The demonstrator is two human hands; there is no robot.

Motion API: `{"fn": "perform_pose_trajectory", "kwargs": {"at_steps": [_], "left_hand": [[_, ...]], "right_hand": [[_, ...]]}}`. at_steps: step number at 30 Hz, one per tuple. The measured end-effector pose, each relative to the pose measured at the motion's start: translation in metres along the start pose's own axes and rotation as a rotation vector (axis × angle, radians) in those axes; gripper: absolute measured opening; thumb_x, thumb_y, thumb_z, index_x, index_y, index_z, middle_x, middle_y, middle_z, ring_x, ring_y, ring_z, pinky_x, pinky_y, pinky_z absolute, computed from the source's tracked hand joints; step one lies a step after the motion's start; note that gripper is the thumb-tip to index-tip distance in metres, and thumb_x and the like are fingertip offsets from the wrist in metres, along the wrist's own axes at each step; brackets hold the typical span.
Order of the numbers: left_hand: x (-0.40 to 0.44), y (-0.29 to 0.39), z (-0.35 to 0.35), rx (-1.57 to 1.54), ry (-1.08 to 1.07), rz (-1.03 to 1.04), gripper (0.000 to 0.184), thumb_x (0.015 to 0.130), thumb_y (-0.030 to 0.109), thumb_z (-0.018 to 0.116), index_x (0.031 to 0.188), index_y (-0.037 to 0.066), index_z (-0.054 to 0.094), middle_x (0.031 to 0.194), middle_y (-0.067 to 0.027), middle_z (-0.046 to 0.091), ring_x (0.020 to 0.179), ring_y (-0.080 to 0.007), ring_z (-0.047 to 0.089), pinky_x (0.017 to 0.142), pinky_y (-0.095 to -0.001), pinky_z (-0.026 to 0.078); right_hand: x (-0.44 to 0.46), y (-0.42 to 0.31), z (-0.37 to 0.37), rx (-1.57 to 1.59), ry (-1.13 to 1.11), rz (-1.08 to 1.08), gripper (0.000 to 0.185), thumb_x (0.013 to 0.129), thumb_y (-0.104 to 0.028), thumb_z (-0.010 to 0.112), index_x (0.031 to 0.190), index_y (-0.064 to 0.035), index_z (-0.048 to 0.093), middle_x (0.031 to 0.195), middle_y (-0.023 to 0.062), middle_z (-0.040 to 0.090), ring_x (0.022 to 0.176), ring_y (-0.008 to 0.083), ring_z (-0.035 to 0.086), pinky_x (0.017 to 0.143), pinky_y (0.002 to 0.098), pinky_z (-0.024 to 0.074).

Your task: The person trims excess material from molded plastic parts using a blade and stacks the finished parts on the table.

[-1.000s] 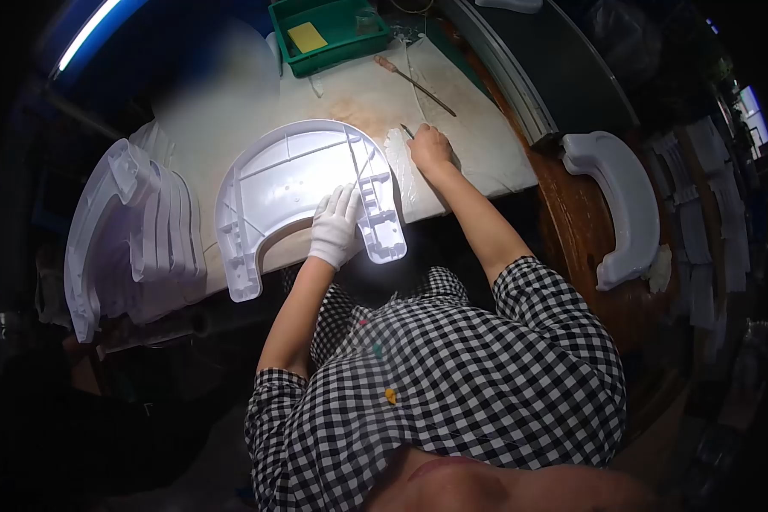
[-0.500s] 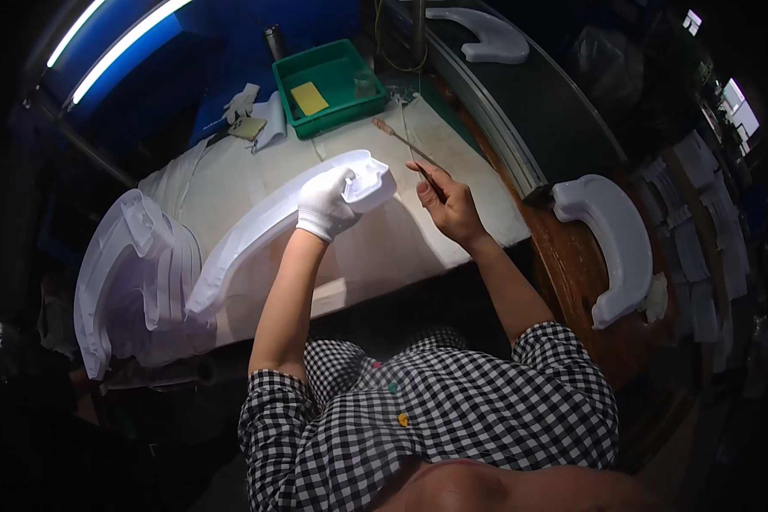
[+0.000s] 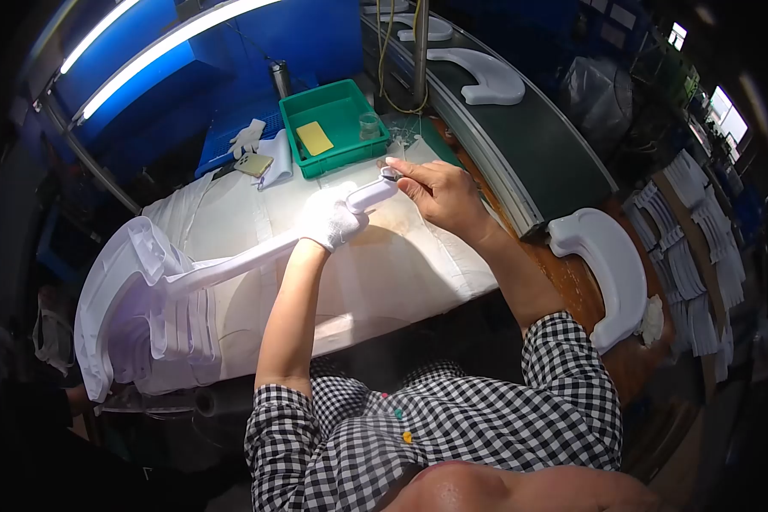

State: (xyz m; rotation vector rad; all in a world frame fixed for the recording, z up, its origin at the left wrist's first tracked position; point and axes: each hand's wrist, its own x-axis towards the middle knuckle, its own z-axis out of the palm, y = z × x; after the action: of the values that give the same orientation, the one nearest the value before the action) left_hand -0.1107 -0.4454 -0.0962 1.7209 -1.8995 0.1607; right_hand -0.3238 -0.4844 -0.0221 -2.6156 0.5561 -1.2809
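Note:
My left hand [image 3: 333, 215], in a white glove, is wrapped round a white curved plastic part [image 3: 256, 258] near its right end. The part is held edge-on above the cloth-covered table [image 3: 341, 311], and its far end reaches the stack of similar parts [image 3: 115, 299] at the left. Bare and closed, my right hand [image 3: 418, 186] is at the tip of the held part. Its fingers grip a small dark tool, mostly hidden by the fingers and the part's end.
A green tray [image 3: 344, 160] with a yellow block [image 3: 314, 138] stands at the back. Beside it lie a white glove [image 3: 247, 138] and a phone [image 3: 253, 165]. White parts sit on the conveyor [image 3: 563, 154] and on a wooden surface [image 3: 572, 286] at right.
The white part was first flat on the table, then was lifted and turned on edge. My right hand has moved with the tool from the table to the part's end. The view has tilted up.

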Motion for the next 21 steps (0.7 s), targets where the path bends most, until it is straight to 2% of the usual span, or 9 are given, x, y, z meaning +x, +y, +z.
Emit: {"fn": "perform_pose_trajectory", "kwargs": {"at_steps": [12, 18, 20, 21], "left_hand": [[-0.005, 0.005, -0.004, -0.094, 0.026, -0.034, 0.013, 0.069, 0.022, 0.057, 0.078, 0.012, 0.059, 0.072, -0.0151, 0.063, 0.071, -0.0348, 0.061, 0.064, -0.0416, 0.048], [-0.006, 0.012, -0.004, -0.034, -0.002, -0.062, 0.011, 0.068, 0.02, 0.056, 0.075, 0.012, 0.058, 0.07, -0.0152, 0.062, 0.069, -0.0357, 0.06, 0.063, -0.0421, 0.048], [-0.012, 0.017, -0.004, -0.044, 0.004, -0.052, 0.01, 0.068, 0.019, 0.056, 0.075, 0.012, 0.058, 0.07, -0.0154, 0.061, 0.069, -0.0357, 0.06, 0.062, -0.0419, 0.048], [-0.015, 0.022, -0.003, -0.056, 0.02, -0.043, 0.009, 0.068, 0.018, 0.055, 0.074, 0.012, 0.058, 0.07, -0.0157, 0.061, 0.069, -0.0356, 0.06, 0.062, -0.0417, 0.048]], "right_hand": [[0.007, -0.008, -0.005, -0.06, -0.048, 0.135, 0.021, 0.08, -0.025, 0.064, 0.099, -0.0195, 0.069, 0.069, 0.0076, 0.064, 0.061, 0.0235, 0.061, 0.055, 0.034, 0.0464], [0.005, -0.001, -0.011, -0.025, -0.16, 0.344, 0.02, 0.081, -0.029, 0.06, 0.096, -0.0195, 0.07, 0.076, 0.0088, 0.066, 0.069, 0.0247, 0.064, 0.062, 0.0351, 0.0485], [-0.004, 0.026, -0.005, -0.297, -0.166, 0.437, 0.02, 0.084, -0.024, 0.059, 0.099, -0.0144, 0.069, 0.077, 0.0118, 0.066, 0.07, 0.025, 0.064, 0.063, 0.031, 0.0478], [-0.017, 0.031, -0.006, -0.306, -0.158, 0.457, 0.02, 0.084, -0.024, 0.059, 0.099, -0.0144, 0.069, 0.077, 0.0118, 0.066, 0.07, 0.025, 0.064, 0.063, 0.031, 0.0478]]}}
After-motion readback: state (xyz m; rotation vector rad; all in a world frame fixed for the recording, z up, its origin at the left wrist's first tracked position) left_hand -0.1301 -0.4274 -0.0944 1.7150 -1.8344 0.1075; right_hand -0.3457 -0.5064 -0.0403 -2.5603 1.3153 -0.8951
